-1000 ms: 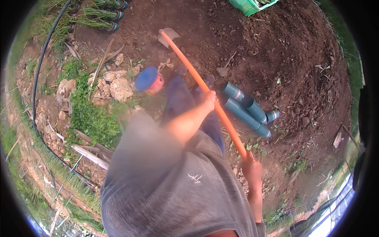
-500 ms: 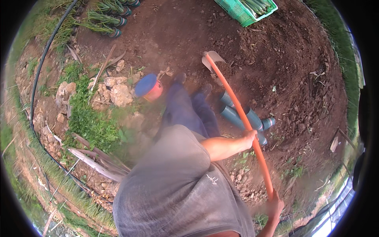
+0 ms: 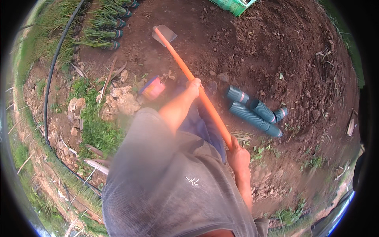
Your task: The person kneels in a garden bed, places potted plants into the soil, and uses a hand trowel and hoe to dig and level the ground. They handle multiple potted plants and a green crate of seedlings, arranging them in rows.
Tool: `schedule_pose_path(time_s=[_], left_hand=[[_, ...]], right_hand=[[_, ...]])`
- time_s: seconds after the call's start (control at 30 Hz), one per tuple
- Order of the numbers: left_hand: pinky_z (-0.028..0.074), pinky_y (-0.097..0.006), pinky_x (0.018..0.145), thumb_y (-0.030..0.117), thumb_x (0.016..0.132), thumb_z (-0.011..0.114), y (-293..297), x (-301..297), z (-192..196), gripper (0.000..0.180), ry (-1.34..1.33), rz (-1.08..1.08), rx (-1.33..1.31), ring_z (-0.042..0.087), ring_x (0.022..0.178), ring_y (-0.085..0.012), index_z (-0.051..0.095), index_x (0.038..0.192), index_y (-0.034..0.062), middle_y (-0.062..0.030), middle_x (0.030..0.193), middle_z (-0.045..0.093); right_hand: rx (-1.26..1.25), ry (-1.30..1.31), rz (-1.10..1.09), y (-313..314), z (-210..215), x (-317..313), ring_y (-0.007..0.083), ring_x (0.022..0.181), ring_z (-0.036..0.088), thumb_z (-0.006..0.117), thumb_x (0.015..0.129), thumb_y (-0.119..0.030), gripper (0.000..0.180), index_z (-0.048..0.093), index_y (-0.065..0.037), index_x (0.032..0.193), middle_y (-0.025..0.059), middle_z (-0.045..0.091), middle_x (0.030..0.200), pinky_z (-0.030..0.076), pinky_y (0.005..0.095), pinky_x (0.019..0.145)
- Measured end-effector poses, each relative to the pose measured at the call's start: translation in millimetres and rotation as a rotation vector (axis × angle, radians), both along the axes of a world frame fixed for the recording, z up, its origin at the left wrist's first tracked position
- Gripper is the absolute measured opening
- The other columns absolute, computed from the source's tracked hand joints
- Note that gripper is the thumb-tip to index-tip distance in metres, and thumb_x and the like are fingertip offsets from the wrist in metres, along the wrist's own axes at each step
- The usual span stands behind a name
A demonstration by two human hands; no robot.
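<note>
Holding: I have a hoe (image 3: pixel 189 75) in both hands, its orange shaft running from near my waist out to the blade over the soil.
Left hand: my left hand (image 3: pixel 194 86) is wrapped tight round the shaft about midway up, fingers curled closed on it.
Right hand: my right hand (image 3: pixel 236 152) is clenched on the lower end of the shaft, close to my body.
Blade: the grey blade (image 3: pixel 165 34) sits well beyond my left hand, at or just above the brown soil (image 3: pixel 252 43); I cannot tell whether it touches.
Work done, as I judge it: the earth beyond and to the right of both hands looks loose, cloddy and bare, so much of this patch seems already turned.
Work left, as I judge it: small green weeds (image 3: pixel 312 162) show just right of my right hand, and a grassy, stony strip (image 3: pixel 98 126) lies left of my left hand, apparently untouched.
Nearby: ribbed teal pipes (image 3: pixel 252 112) lie on the ground between my two hands' reach, to the right of the shaft, apart from it.
Also nearby: a pink and blue container (image 3: pixel 152 87) lies just left of my left hand.
Further out: potted seedlings (image 3: pixel 104 31) lie in a row far left of the blade, and a green crate (image 3: pixel 231 4) sits beyond it.
</note>
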State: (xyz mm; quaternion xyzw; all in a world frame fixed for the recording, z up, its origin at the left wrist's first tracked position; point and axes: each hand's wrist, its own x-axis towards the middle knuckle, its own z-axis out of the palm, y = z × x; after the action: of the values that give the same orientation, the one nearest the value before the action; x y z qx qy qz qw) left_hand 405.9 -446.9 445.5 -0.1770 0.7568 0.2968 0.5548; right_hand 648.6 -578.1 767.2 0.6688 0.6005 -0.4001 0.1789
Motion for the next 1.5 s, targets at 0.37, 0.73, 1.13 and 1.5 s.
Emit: schedule_pose_path(time_s=[0.37, 0.73, 1.13, 1.5], left_hand=[[0.044, -0.042, 0.04, 0.014, 0.081, 0.055, -111.8, 242.3, 82.8, 0.014, -0.354, 0.034, -0.032, 0.047, 0.041, -0.0239, 0.046, 0.071, 0.0097, -0.0081, 0.056, 0.047], [0.056, -0.043, 0.055, 0.013, 0.087, 0.064, -111.2, 256.2, 140.4, 0.019, -0.554, -0.203, 0.01, 0.061, 0.06, -0.0267, 0.051, 0.097, 0.0045, -0.0107, 0.073, 0.057], [0.052, -0.041, 0.048, 0.036, 0.102, 0.046, -5.7, -92.2, 133.1, 0.036, -0.209, -0.703, 0.561, 0.064, 0.056, -0.0257, 0.06, 0.1, 0.0023, -0.0135, 0.076, 0.065], [0.056, -0.043, 0.069, 0.038, 0.082, 0.064, -226.8, -423.8, 1.8, 0.033, 0.65, -1.643, -0.057, 0.069, 0.078, -0.0319, 0.072, 0.092, 0.0081, -0.0147, 0.086, 0.071]], right_hand=[[0.04, -0.327, 0.015, -79.1, 135.4, 131.2, 0.0385, 0.065, 0.066, 0.064, 0.08, -0.007, 0.05, 0.056, -0.02, 0.128, 0.0169, 0.068, 0.076, 0.052, 0.0482, 0.058], [0.081, -0.353, -0.167, -117.3, 190.6, 133.7, 0.0389, 0.077, 0.067, 0.072, 0.068, -0.009, 0.057, 0.064, -0.018, 0.123, 0.0191, 0.069, 0.086, 0.054, 0.0458, 0.068], [0.266, -0.182, -0.107, 37.7, 141.4, 75.9, 0.0376, 0.095, 0.068, 0.073, 0.073, -0.024, 0.055, 0.065, -0.015, 0.127, 0.0216, 0.07, 0.097, 0.053, 0.0453, 0.084], [0.101, -0.295, 0.073, 27.6, 102.9, 32.6, 0.0326, 0.095, 0.068, 0.079, 0.07, -0.029, 0.051, 0.067, -0.018, 0.118, 0.0137, 0.071, 0.1, 0.053, 0.0442, 0.08]])
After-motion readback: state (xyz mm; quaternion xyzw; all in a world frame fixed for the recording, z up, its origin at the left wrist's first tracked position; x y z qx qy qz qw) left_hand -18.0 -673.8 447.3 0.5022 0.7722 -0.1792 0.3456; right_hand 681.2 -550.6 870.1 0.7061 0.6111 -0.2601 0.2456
